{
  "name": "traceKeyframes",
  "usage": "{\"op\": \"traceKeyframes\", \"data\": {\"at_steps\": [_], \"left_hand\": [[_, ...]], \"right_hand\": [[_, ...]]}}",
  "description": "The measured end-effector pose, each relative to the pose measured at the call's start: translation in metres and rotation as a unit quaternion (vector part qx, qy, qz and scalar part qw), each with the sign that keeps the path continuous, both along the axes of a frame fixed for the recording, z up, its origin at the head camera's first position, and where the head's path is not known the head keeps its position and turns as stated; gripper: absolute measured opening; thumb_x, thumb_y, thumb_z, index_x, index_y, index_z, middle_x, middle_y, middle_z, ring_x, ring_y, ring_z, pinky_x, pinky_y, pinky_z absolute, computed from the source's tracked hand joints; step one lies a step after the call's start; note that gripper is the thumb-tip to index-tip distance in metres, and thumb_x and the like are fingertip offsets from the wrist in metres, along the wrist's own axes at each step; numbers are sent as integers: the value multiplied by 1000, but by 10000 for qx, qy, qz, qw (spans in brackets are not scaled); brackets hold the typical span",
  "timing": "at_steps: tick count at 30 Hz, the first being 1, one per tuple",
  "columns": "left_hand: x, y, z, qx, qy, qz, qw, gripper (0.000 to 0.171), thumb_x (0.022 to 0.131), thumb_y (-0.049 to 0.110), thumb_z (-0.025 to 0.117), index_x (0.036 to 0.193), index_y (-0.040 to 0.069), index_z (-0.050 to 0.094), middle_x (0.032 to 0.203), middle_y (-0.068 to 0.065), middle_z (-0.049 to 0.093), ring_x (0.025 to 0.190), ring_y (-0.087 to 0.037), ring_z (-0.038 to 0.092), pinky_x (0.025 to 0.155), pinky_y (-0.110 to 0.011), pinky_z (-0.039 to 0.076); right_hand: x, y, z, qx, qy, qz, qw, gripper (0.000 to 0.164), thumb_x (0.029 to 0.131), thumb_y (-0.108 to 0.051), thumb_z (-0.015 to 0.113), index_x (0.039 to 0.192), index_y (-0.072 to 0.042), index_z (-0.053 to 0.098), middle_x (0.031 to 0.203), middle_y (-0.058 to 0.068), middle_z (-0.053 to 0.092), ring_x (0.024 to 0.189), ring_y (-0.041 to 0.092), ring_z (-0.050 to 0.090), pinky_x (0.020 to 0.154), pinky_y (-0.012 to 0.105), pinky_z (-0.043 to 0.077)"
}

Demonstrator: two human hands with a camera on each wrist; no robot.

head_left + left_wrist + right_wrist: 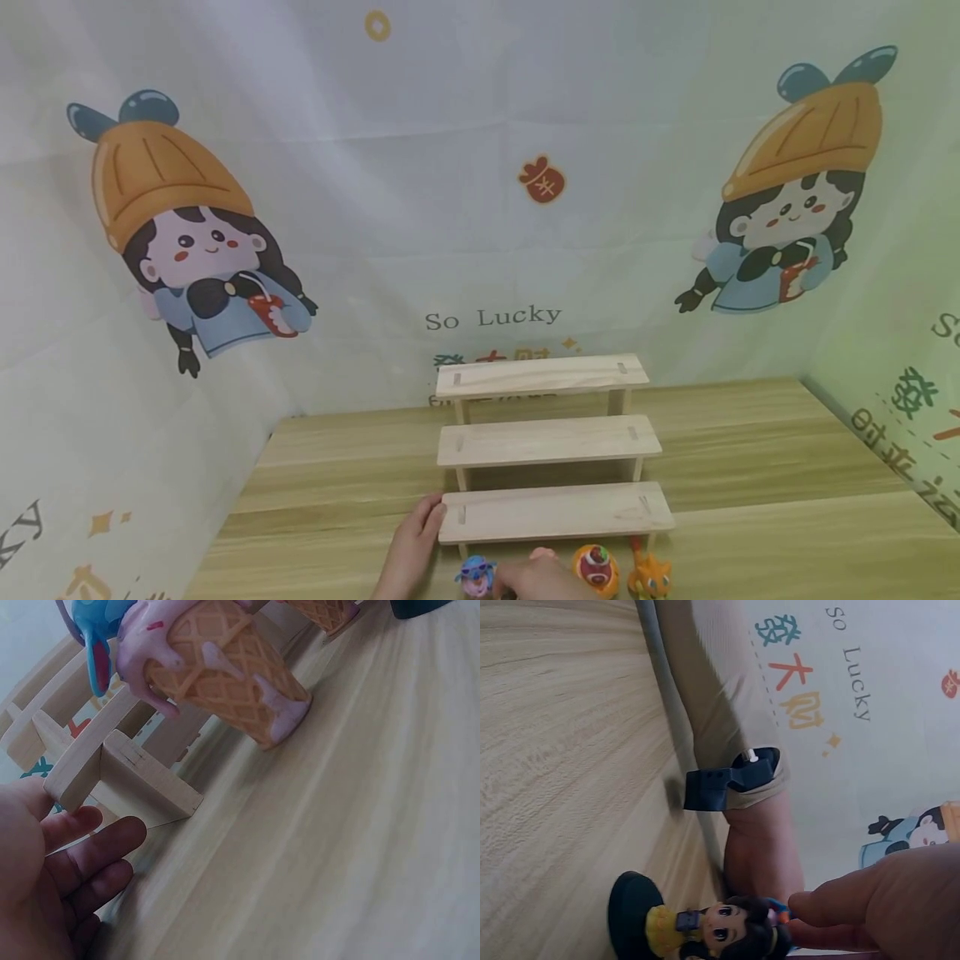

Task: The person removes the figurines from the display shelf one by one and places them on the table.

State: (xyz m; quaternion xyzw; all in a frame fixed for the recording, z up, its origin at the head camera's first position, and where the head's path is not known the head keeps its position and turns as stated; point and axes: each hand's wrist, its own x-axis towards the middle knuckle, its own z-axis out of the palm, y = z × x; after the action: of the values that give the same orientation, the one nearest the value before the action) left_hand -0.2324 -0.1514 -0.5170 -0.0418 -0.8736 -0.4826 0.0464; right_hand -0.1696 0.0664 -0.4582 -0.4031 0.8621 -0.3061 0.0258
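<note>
A pale wooden three-step stand [555, 512] sits on the table. My left hand [411, 546] is at the left end of its lowest step; in the left wrist view the board's corner lies against the hand, between thumb side and bent fingers [101, 847]. My right hand [543, 579] pinches the top of a small dark-haired figurine [735, 926] in a yellow dress, upright on a dark green round base [630, 915]. Left of that hand stands a blue figure with sunglasses [476, 571], on an ice-cream cone [232, 671] with pink drips. A pink toy [543, 552] is mostly hidden behind my right hand.
Right of my right hand stand an orange round toy [596, 571] with a dark red middle and an orange creature figurine [651, 577] with a raised tail. Behind the wood-grain table [315, 492] hangs a printed cloth [405, 208], which also runs along both sides.
</note>
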Motion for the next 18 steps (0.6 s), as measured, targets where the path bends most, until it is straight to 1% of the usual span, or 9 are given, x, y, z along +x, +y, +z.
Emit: {"op": "traceKeyframes", "data": {"at_steps": [2, 4, 6, 9, 13, 16, 18], "left_hand": [[0, 0, 0, 3, 3, 15, 10000, 42, 100, 32, 48, 126, 0, 57, 127, -23, 59, 120, -44, 52, 100, -59, 41], [0, 1, 0, 0, -2, 16, 10000, 43, 100, 32, 48, 126, 0, 57, 127, -23, 59, 121, -44, 52, 100, -59, 41], [0, 1, 1, 10, -23, 5, 10000, 44, 100, 33, 47, 127, 0, 56, 128, -23, 59, 121, -44, 52, 100, -59, 41], [0, 2, 1, 17, -60, 8, 10000, 44, 100, 34, 47, 128, 0, 56, 128, -23, 59, 121, -44, 52, 100, -59, 40], [1, 3, 2, -3, -98, 31, 9999, 44, 100, 34, 47, 128, 0, 56, 128, -23, 58, 121, -44, 52, 100, -59, 41], [1, 3, 3, 9, -119, 36, 9999, 45, 100, 34, 47, 128, 0, 55, 129, -23, 58, 121, -45, 51, 100, -60, 40], [1, 3, 2, 27, -127, 31, 9999, 45, 100, 35, 46, 129, 0, 55, 129, -23, 58, 122, -45, 51, 100, -60, 40]], "right_hand": [[2, -1, 6, 232, -403, -247, 9986, 20, 84, -23, 70, 92, -4, 66, 79, 1, 68, 63, -8, 51, 58, 6, 43], [5, -2, 12, 440, -800, -564, 9942, 27, 84, -29, 71, 97, -6, 67, 81, -2, 70, 65, -6, 54, 60, 10, 46], [7, -1, 16, 468, -984, -736, 9913, 29, 83, -33, 71, 100, -8, 69, 81, -5, 69, 66, -5, 53, 61, 13, 47], [11, 4, 22, 401, -873, -750, 9925, 32, 84, -37, 69, 101, -10, 69, 82, -7, 69, 70, -3, 53, 63, 16, 47], [14, 13, 26, 311, -370, -499, 9976, 32, 87, -38, 64, 100, -9, 68, 89, -3, 70, 77, 0, 57, 67, 17, 49], [15, 19, 28, 262, -58, -384, 9989, 32, 88, -37, 62, 99, -8, 68, 90, -3, 69, 79, -1, 58, 68, 16, 50], [18, 23, 28, 95, 209, -251, 9994, 31, 89, -36, 62, 99, -7, 68, 90, -1, 69, 81, 0, 59, 69, 17, 51]]}}
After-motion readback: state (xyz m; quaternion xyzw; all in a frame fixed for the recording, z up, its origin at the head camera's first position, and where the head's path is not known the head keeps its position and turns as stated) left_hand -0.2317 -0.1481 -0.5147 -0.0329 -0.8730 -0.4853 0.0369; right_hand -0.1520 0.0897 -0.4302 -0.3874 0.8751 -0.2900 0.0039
